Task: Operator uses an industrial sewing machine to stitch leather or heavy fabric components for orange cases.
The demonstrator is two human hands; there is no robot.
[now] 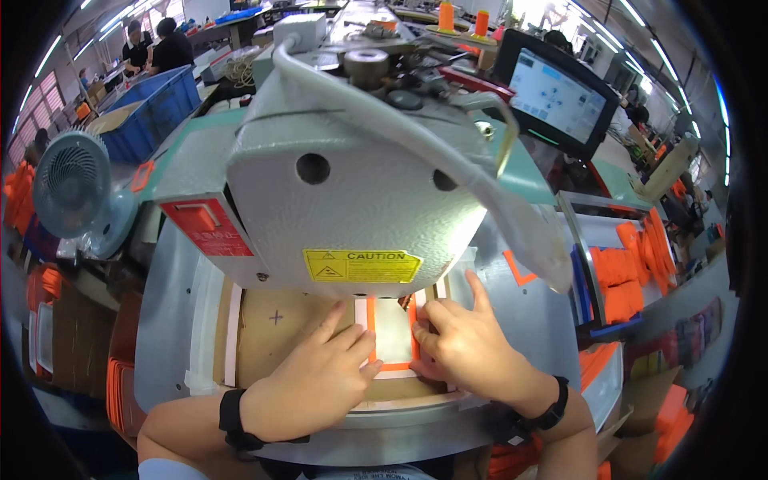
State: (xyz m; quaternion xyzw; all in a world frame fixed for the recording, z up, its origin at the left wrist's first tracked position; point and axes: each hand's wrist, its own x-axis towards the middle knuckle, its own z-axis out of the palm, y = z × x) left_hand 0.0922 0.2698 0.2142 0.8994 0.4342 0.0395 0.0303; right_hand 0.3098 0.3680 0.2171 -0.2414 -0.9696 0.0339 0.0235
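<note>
Under the grey head of a machine lies a cardboard template with white strips and an orange rectangular border piece around a pale middle. My left hand rests at the left of that border, fingers extended and apart, tips on the template and white strip. My right hand presses at the border's right side, its index finger stretched forward beside the machine head and the other fingers bent onto the piece. The machine hides the far end of the template.
At the left stand a fan and a blue bin. At the right are a screen and a tray of orange pieces. Cardboard boxes flank the worktable. Co-workers are at the back left.
</note>
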